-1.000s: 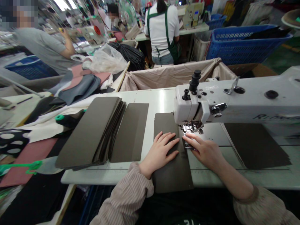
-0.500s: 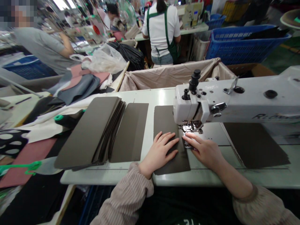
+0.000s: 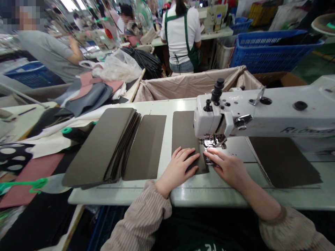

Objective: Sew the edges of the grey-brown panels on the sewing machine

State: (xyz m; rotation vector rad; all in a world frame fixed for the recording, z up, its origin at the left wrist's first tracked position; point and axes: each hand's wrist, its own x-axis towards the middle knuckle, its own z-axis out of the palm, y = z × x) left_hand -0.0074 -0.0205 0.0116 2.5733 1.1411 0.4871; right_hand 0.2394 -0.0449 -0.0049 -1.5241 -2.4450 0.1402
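A dark brown rectangular panel lies under the presser foot of a white sewing machine. My left hand lies flat on the panel's near end, fingers spread. My right hand rests beside it just in front of the presser foot, fingers stretched forward along the panel's right edge. Both hands hold nothing. A thick stack of the same brown panels sits at the left, with a single panel lying next to it.
Another brown panel lies right of the needle under the machine arm. A beige cloth-lined bin stands behind the white table. Blue crates, fabric piles and other people at work fill the background.
The panel under the foot has travelled away from me; its near end, once hanging over the table's front edge, now lies under my hands. Both hands have stayed almost in place.
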